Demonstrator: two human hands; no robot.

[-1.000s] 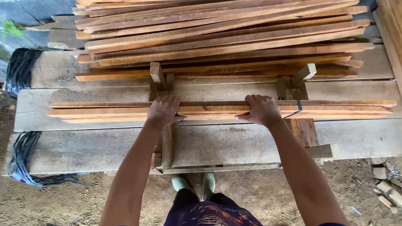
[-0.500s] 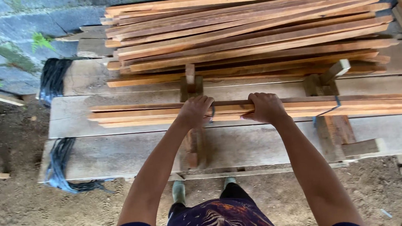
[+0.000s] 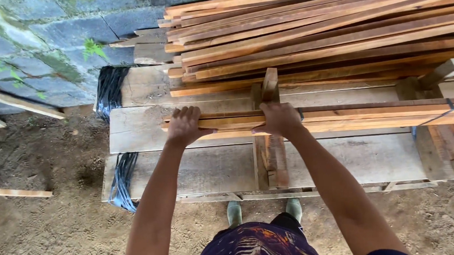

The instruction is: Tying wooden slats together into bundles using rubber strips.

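Wooden slat bundle under both hands

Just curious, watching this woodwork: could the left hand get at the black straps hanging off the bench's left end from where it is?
Probably yes. The left hand rests on the slat bundle's left end, and only bare bench plank lies between it and the black straps.

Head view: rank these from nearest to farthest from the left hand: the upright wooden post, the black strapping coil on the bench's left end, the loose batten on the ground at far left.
Measured from the left hand:
1. Upright wooden post, just to its right, behind the slat bundle.
2. Black strapping coil, up and to its left on the bench's end.
3. Loose batten, far left on the dirt.
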